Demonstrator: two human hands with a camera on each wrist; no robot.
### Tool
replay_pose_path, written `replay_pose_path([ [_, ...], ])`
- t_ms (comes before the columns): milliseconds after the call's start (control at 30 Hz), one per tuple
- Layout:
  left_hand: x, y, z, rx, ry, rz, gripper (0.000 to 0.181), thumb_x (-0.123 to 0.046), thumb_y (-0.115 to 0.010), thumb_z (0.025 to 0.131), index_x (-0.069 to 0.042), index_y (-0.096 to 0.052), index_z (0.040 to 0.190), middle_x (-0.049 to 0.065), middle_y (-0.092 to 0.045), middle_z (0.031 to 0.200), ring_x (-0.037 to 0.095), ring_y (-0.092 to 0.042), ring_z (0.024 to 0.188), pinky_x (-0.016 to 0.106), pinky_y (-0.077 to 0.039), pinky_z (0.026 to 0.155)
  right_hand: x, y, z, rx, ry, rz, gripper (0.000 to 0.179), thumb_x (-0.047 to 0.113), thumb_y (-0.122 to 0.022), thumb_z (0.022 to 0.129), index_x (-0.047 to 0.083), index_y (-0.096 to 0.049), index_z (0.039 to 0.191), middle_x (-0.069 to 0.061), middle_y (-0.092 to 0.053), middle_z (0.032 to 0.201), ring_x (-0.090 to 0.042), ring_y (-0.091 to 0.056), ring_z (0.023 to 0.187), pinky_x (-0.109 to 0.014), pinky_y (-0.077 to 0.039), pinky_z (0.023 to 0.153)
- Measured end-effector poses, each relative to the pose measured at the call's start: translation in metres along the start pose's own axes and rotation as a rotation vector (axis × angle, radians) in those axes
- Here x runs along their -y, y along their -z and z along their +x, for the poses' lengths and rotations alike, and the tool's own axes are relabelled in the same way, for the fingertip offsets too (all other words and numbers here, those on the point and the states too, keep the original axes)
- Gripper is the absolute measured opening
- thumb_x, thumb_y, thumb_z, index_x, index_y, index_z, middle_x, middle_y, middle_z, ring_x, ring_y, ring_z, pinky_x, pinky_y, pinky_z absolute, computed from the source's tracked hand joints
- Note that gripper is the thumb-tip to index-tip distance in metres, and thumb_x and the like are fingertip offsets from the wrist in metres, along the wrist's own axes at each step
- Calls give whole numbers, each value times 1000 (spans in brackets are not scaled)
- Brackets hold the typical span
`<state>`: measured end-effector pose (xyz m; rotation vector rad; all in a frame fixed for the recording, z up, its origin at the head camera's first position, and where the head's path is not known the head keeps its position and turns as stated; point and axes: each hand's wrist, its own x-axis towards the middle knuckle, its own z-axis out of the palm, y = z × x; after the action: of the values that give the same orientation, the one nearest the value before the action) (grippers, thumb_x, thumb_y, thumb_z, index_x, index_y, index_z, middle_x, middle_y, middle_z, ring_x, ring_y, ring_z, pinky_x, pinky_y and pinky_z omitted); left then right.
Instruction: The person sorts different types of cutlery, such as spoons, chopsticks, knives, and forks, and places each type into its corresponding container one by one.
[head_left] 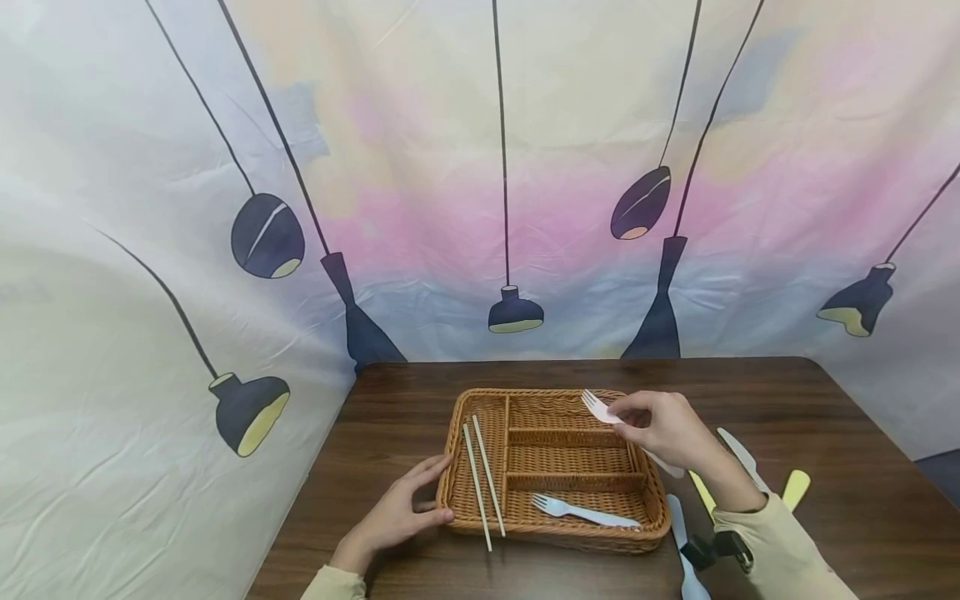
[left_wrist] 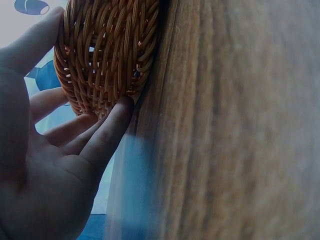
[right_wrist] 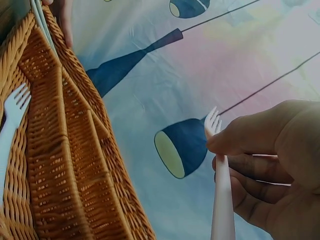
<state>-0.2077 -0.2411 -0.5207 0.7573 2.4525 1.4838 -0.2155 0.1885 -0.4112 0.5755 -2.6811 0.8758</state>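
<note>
A brown wicker cutlery tray [head_left: 573,432] with several compartments sits on the table. My left hand [head_left: 401,504] rests against its left end, fingers spread and fairly straight; in the left wrist view the fingertips [left_wrist: 122,107] touch the woven wall. Over the back right compartment, my right hand [head_left: 663,429] pinches a pale pinkish-white plastic fork [right_wrist: 223,200] between thumb and fingers, tines up. In the front compartment lies a light blue fork [head_left: 588,514]. Two pale chopsticks [head_left: 483,467] lie in the left compartment, their near ends sticking out over the front rim.
Right of the tray, around my right forearm, lie a light blue utensil [head_left: 678,525], a white knife [head_left: 738,454] and yellow-handled utensils [head_left: 797,487]. The dark wooden table [head_left: 405,408] meets a fabric backdrop [head_left: 442,208] printed with hanging lamps.
</note>
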Motion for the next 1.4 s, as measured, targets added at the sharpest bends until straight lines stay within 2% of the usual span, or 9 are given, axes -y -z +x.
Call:
replay_pose_path([
  [200, 2, 0, -1, 4, -5, -9, 80, -21, -77, 85, -11, -33, 152, 21, -25, 156, 48, -33, 137, 23, -56, 88, 5, -6, 1, 22, 53, 12, 17, 13, -75, 84, 15, -75, 101, 12, -66, 80, 1, -57, 69, -20, -50, 57],
  [467, 1, 0, -1, 5, -2, -7, 79, -20, -76, 86, -11, -33, 152, 21, -25, 156, 48, -33, 136, 24, -56, 88, 14, -7, 1, 59, 64, 28, 18, 14, -75, 85, 18, -74, 102, 15, -64, 80, 1, -55, 70, -21, -49, 58],
  [733, 0, 0, -2, 4, 12, -3, 80, -20, -76, 86, -10, -33, 153, 22, -24, 156, 49, -31, 137, 23, -56, 89, 15, -13, -1, 101, 121, 74, 17, 11, -74, 86, 17, -74, 102, 16, -63, 80, 3, -54, 69, -20, -50, 58],
  [933, 0, 0, -1, 8, 13, -1, 80, -20, -75, 86, -11, -32, 153, 23, -24, 156, 49, -32, 137, 24, -56, 89, 16, -17, -4, 126, 130, 83, 18, 10, -74, 85, 19, -75, 100, 18, -63, 79, 4, -54, 68, -19, -50, 58],
  [1167, 0, 0, -1, 3, 19, 1, 80, -19, -76, 86, -11, -32, 153, 22, -24, 157, 49, -32, 137, 24, -56, 89, 16, -20, -6, 192, 136, 137, 18, 9, -73, 86, 19, -74, 102, 15, -65, 85, 2, -55, 70, -20, -50, 58],
  [1400, 0, 0, 0, 0, 15, -7, 80, -19, -76, 85, -11, -33, 152, 22, -24, 156, 48, -32, 137, 24, -56, 89, 14, -24, -8, 209, 202, 98, 19, 12, -73, 87, 21, -74, 103, 8, -71, 98, 1, -57, 76, -20, -49, 60],
])
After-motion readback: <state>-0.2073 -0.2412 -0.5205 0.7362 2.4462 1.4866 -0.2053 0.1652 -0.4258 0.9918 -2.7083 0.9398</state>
